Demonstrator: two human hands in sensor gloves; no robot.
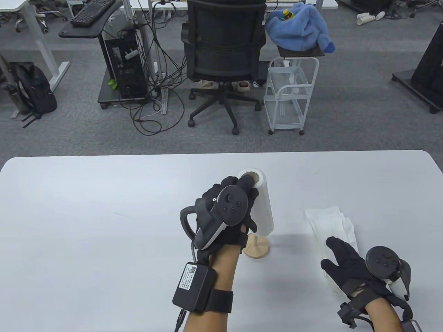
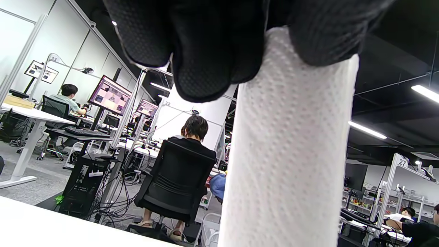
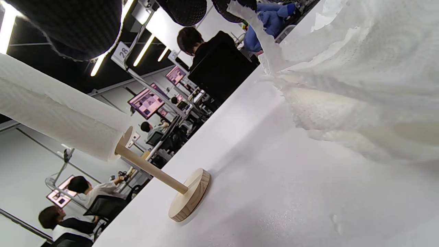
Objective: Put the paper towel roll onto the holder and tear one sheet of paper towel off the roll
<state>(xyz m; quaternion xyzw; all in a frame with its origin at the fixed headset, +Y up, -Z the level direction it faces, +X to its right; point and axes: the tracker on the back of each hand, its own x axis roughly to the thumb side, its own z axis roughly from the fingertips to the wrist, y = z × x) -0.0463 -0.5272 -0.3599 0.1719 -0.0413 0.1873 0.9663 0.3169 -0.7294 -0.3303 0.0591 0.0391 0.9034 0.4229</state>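
Observation:
The white paper towel roll [image 1: 264, 204] stands upright over the wooden holder [image 1: 256, 247], a round base with a post. In the right wrist view the roll [image 3: 58, 106] sits partway down the post, bare rod showing above the base [image 3: 188, 199]. My left hand [image 1: 242, 193] grips the roll from its left side, one fingertip at the top core. The left wrist view shows my fingers [image 2: 205, 51] curled round the roll [image 2: 291, 154]. My right hand [image 1: 337, 256] lies flat with straight fingers on a pile of loose paper sheets [image 1: 332, 221] to the right.
The white table [image 1: 86, 224] stretches wide to the left of the holder. Beyond its far edge on the floor stand a black office chair [image 1: 223, 52] and a white wire cart [image 1: 290, 93]. The crumpled sheets [image 3: 360, 85] fill the right wrist view's right side.

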